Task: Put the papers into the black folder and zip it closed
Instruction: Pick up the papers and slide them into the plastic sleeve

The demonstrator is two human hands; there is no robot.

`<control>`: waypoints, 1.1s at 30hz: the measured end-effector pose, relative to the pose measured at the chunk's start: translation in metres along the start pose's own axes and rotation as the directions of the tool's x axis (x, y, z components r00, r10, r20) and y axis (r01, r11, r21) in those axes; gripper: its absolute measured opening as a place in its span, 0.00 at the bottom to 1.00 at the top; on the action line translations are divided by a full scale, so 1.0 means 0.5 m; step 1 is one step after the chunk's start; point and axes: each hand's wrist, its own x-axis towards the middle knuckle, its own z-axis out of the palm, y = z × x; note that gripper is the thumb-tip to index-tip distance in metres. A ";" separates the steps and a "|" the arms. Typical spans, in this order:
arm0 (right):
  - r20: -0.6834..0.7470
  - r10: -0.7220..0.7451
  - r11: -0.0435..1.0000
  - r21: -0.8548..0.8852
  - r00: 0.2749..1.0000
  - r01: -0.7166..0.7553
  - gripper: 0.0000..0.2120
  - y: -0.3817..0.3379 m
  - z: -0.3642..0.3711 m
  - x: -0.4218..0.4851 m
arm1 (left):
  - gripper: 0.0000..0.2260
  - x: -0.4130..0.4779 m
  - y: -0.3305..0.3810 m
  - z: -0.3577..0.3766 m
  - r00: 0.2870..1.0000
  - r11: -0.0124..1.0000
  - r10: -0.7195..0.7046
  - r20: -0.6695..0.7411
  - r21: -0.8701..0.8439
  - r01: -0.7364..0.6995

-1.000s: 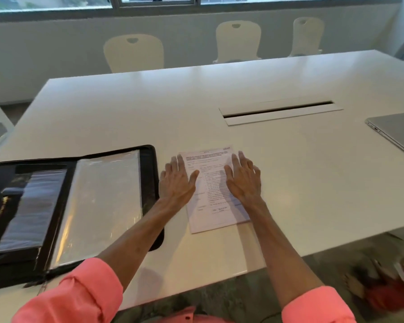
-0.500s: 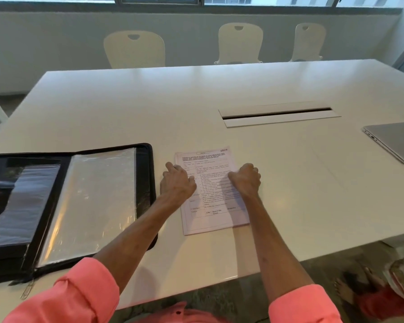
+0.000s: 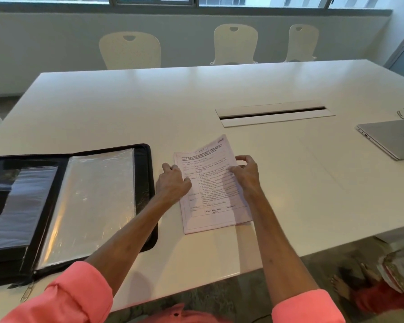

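A stack of printed papers (image 3: pixel 210 201) lies on the white table (image 3: pixel 149 108), in front of me. My left hand (image 3: pixel 173 183) grips the stack's left edge. On the right edge, my right hand (image 3: pixel 246 173) pinches the sheets and the far end of the top sheets is lifted off the table. The black zip folder (image 3: pixel 145 173) lies open flat to the left, a clear plastic sleeve (image 3: pixel 91 201) on its right half and a pocket on its left half. The folder's left part runs out of view.
A closed grey laptop (image 3: pixel 392 138) sits at the right edge, with a cable behind it. A cable slot (image 3: pixel 273 113) is set into the table's middle. Three white chairs (image 3: pixel 234 44) stand along the far side. A paper clip (image 3: pixel 27 293) lies near the folder's front corner.
My hands went from lying flat on the papers to curling at the stack's edges, and now the far end of the sheets has risen and skewed to the right.
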 end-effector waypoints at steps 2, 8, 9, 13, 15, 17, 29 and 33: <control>-0.012 0.075 0.996 0.058 0.997 -0.074 0.22 0.000 -0.001 0.000 | 0.22 -0.003 -0.004 -0.001 1.000 1.000 0.012 0.004 -0.017 -0.012; 0.070 -0.016 1.000 0.008 0.997 0.015 0.10 0.005 -0.005 -0.017 | 0.24 -0.003 -0.010 -0.010 1.000 0.989 0.014 0.004 -0.146 -0.014; 0.086 -0.066 0.998 0.020 0.994 0.064 0.10 -0.001 -0.006 -0.024 | 0.26 -0.001 -0.010 -0.014 1.000 0.980 -0.002 0.008 -0.197 0.003; 0.117 -0.202 0.975 0.122 0.972 0.188 0.10 -0.022 -0.006 -0.044 | 0.35 0.009 -0.006 -0.038 0.998 0.811 -0.055 0.012 -0.583 0.051; 0.127 -0.254 0.957 0.177 0.959 0.230 0.12 -0.032 -0.006 -0.051 | 0.31 0.010 0.006 -0.061 0.995 0.515 -0.044 0.090 -0.851 0.100; 0.117 -0.274 0.946 0.209 0.954 0.246 0.13 -0.046 -0.005 -0.056 | 0.23 0.013 0.017 -0.083 0.997 0.368 -0.031 0.069 -0.927 0.076; -0.063 -0.501 0.799 0.350 0.863 0.489 0.07 -0.147 -0.007 -0.088 | 0.09 -0.025 0.095 -0.189 0.900 0.319 0.122 -0.418 -0.842 -0.434; -0.146 -0.548 0.707 0.446 0.823 0.549 0.10 -0.153 0.001 -0.094 | 0.10 -0.058 0.126 -0.221 0.818 0.307 0.130 -0.560 -0.762 -0.570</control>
